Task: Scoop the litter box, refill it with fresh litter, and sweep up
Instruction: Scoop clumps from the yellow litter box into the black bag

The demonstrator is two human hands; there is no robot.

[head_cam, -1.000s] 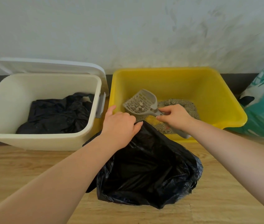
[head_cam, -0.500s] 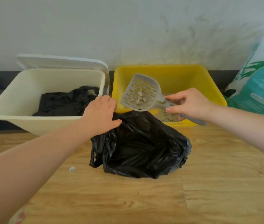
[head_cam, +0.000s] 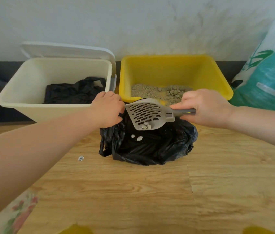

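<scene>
scoop: grey slotted plastic litter scoop (head_cam: 147,114), tilted head-down, a few pale clumps (head_cam: 146,127) at its lower lip
scoop location: over the open black bag (head_cam: 151,146), just in front of the yellow litter box (head_cam: 175,68)
right hand: right hand (head_cam: 204,108), fingers curled around the scoop handle
left hand: left hand (head_cam: 107,108), fingers pinching the bag's rim, just left of the scoop head
falling: 2 white clumps (head_cam: 139,138) below the scoop, inside the bag
litter: grey-beige litter (head_cam: 151,91) heaped in the box, past the right fingers
counts: 1 scoop, 2 tubs, 2 black bags, 1 litter sack
cream bin: cream bin (head_cam: 32,85) beyond the left fingers, lid up, black liner (head_cam: 72,92) inside
sack: teal and white sack (head_cam: 268,73) far right against the wall
floor: light wood planks (head_cam: 133,191), small white scrap (head_cam: 81,158) left of the bag
room: white scuffed wall (head_cam: 99,22), dark skirting
</scene>
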